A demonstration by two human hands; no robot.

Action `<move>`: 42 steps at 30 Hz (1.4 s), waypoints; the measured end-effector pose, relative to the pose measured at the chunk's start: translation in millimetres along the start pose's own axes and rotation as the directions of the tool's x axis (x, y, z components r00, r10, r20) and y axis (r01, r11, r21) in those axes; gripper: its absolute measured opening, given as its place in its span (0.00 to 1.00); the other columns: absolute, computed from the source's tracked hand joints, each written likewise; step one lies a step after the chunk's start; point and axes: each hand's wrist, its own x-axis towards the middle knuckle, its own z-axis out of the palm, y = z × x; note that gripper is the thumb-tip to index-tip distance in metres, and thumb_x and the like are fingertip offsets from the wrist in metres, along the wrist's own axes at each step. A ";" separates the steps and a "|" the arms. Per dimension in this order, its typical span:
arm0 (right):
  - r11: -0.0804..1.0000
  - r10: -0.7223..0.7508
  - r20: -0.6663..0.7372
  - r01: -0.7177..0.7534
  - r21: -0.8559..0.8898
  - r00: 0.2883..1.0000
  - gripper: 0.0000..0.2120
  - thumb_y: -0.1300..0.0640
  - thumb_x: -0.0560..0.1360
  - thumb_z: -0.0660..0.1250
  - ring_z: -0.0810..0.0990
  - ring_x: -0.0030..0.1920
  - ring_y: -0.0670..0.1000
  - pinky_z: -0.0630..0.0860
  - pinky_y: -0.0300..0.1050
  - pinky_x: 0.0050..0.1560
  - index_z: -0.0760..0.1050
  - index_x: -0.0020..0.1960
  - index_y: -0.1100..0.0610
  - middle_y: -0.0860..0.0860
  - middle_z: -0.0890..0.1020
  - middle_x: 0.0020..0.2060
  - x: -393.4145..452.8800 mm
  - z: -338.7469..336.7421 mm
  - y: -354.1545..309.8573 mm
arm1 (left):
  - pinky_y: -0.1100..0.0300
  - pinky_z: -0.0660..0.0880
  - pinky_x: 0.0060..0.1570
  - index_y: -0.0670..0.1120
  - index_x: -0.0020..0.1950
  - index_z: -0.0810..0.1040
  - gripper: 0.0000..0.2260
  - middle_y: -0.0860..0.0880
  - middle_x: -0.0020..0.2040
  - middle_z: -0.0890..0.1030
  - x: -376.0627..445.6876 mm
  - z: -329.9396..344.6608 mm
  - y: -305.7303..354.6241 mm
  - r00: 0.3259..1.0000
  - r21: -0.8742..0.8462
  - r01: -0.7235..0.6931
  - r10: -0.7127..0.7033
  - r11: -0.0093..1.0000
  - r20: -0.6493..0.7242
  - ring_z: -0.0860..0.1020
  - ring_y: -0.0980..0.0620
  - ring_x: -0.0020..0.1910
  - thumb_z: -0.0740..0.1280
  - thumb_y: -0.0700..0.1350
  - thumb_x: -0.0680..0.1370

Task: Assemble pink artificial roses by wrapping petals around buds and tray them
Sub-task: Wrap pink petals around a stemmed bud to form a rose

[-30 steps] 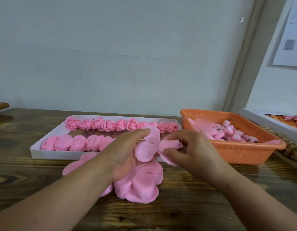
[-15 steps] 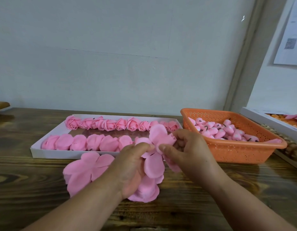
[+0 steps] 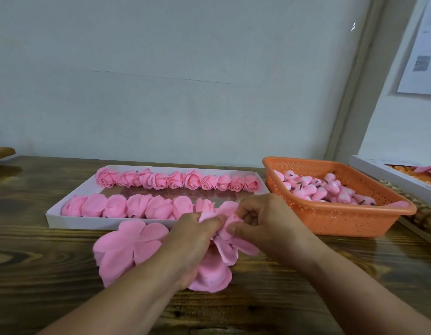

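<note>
both the left hand (image 3: 192, 240) and right hand (image 3: 265, 226) pinch one pink petal piece (image 3: 227, 247).

Any bud inside the petal piece (image 3: 225, 240) is hidden by the left hand (image 3: 192, 240) and right hand (image 3: 265, 226). The near row of roses (image 3: 127, 206) is partly covered at its right end. The box (image 3: 388, 172) at far right is cut off by the edge. The print on the wall paper (image 3: 425, 61) cannot be read.
</note>
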 end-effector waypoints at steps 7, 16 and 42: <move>0.999 0.003 -0.111 0.001 0.033 0.994 0.18 0.51 0.63 0.76 0.72 0.40 0.39 0.68 0.30 0.39 0.71 0.47 0.47 0.40 0.74 0.39 8.4 -10.6 5.7 | 0.53 0.72 0.44 0.36 0.43 0.80 0.12 0.38 0.41 0.77 -6.2 -3.7 8.5 0.979 -0.126 -0.019 0.044 0.992 0.199 0.76 0.44 0.42 0.68 0.42 0.64; 0.976 -0.074 0.001 0.072 0.204 0.997 0.05 0.59 0.70 0.73 0.71 0.30 0.40 0.71 0.38 0.33 0.77 0.40 0.55 0.44 0.76 0.30 5.1 -13.3 9.2 | 0.52 0.79 0.40 0.40 0.46 0.82 0.15 0.38 0.43 0.83 -4.9 -6.2 6.0 0.980 -0.170 -0.045 0.076 0.984 0.184 0.81 0.44 0.39 0.78 0.41 0.63; 0.944 -0.038 -0.119 0.075 0.323 0.992 0.10 0.63 0.68 0.73 0.78 0.40 0.50 0.76 0.55 0.47 0.77 0.46 0.53 0.56 0.80 0.40 1.9 -10.2 16.1 | 0.57 0.81 0.38 0.36 0.57 0.77 0.18 0.42 0.47 0.85 -8.8 -0.9 7.2 0.973 -0.440 0.184 -0.098 0.879 0.210 0.84 0.49 0.43 0.69 0.39 0.68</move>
